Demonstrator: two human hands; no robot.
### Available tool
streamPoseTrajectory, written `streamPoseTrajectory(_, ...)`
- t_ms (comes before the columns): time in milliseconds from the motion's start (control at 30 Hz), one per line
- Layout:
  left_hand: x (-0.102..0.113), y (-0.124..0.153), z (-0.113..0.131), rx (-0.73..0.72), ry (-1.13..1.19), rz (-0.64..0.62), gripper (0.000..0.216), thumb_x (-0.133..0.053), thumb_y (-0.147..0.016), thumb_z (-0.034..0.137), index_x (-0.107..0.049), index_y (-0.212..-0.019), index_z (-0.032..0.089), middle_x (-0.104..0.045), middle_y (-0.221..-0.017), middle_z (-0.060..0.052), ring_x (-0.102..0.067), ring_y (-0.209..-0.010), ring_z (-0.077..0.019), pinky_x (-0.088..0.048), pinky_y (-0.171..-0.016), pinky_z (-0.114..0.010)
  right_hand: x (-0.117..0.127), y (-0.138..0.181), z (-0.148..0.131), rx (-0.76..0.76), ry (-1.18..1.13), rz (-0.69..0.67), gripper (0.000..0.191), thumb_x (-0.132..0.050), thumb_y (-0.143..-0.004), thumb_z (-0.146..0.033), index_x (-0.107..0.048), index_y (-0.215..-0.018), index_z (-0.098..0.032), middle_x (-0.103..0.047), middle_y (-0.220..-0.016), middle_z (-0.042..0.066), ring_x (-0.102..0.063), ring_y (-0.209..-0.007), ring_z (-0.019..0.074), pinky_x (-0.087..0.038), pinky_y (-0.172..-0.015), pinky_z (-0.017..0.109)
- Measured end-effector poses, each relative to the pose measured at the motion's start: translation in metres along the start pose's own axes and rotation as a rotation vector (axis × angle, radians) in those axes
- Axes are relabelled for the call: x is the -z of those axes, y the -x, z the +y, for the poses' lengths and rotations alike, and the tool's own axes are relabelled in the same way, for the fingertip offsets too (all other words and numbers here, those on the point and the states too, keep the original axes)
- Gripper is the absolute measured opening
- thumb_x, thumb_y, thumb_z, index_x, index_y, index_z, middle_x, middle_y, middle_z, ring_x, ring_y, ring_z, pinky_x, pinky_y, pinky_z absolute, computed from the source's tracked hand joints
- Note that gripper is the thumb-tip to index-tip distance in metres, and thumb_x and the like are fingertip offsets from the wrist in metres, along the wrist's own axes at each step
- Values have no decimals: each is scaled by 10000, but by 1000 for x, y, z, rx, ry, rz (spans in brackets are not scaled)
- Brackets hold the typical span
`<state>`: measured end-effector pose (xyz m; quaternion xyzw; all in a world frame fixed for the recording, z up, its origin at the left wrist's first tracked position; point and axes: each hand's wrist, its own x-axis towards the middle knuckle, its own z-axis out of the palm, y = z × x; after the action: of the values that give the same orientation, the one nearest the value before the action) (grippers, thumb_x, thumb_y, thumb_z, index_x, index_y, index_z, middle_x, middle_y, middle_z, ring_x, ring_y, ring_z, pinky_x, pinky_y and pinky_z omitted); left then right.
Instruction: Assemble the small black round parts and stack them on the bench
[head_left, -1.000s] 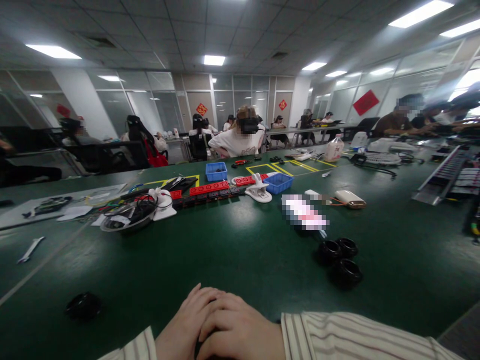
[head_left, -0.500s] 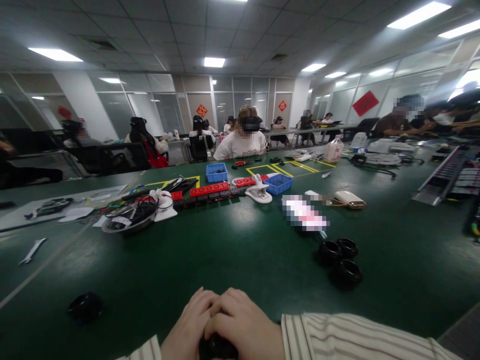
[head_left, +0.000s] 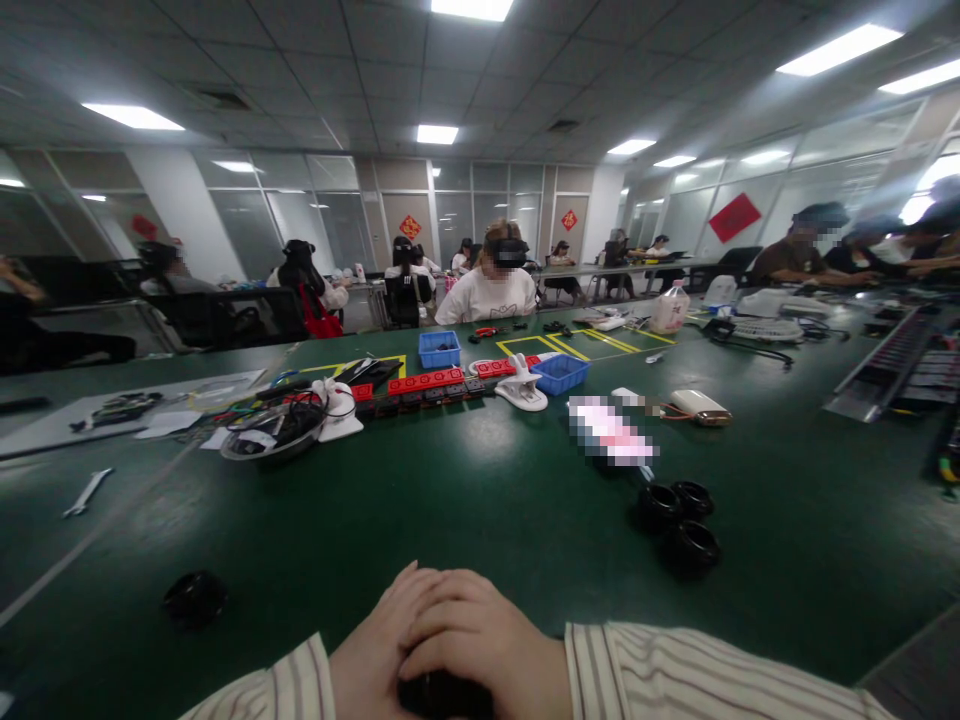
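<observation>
At the bottom of the head view, my left hand point(head_left: 369, 645) and my right hand point(head_left: 484, 630) are closed together around a dark, glossy black piece point(head_left: 446, 693). The right fingers lap over the left ones and cover most of it, so its full shape is hidden. On the table to the left lies a black hollow round piece point(head_left: 193, 600). Off to the right, a black ring-like piece point(head_left: 690, 548) sits close against two similar ones. Both my sleeves are cream with stripes.
Across the green table point(head_left: 315, 540) lie a wrench point(head_left: 88, 492), a metal bowl point(head_left: 262, 450) of cables, a row of red and black blocks point(head_left: 427, 383), a white clamp point(head_left: 523, 388), blue bins point(head_left: 561, 374) and a power bank point(head_left: 699, 407). A person point(head_left: 491, 290) sits opposite.
The view has shifted slightly, so the table things on the left appear further right. My right fingers have shifted over the left hand, and both hands still enclose the black piece.
</observation>
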<state>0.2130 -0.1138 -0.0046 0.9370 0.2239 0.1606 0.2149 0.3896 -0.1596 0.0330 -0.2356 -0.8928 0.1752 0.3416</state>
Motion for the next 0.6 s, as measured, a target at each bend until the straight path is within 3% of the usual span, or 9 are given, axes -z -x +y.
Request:
streamPoseTrajectory(67,-2,2,5,45,-19,52,705,-647,-588,604,-467,-1132,192,-544,-1111,-101,-486,-1070,-291,-195,-1020,-552,-3,1,-1,-93,20,67,367,-540,-755,-469,-527,-974,-176,-596,-997,52,-504,-952,161,-355,-877,302)
streamPoseTrajectory(200,-9,6,16,192,-77,159,494,-628,-633,490,-487,-985,173,-555,-987,-92,-517,-983,-273,-207,-1000,-554,-17,4,3,-308,112,89,521,-649,-586,-595,-524,-878,-182,-549,-875,31,-477,-799,172,-370,-763,316)
streamPoseTrajectory(333,-9,4,23,294,-120,147,355,-658,-537,345,-500,-808,180,-544,-854,-42,-530,-859,-255,-251,-969,-539,-22,0,2,-423,169,54,392,-711,-575,-451,-507,-762,-173,-512,-802,7,-451,-751,161,-360,-721,303)
streamPoseTrajectory(467,2,-2,14,258,-46,108,345,-673,-509,259,-538,-815,173,-528,-843,-26,-514,-824,-227,-341,-913,-452,-20,-5,-2,-401,140,105,216,-599,-613,-242,-526,-802,-168,-523,-826,26,-453,-784,175,-359,-736,318)
streamPoseTrajectory(600,13,-5,-5,65,62,28,339,-723,-482,233,-611,-798,191,-513,-894,-11,-493,-869,-209,-428,-778,-298,-19,-10,-4,-220,64,118,255,-435,-570,-151,-543,-800,-178,-566,-817,32,-463,-807,176,-359,-751,330)
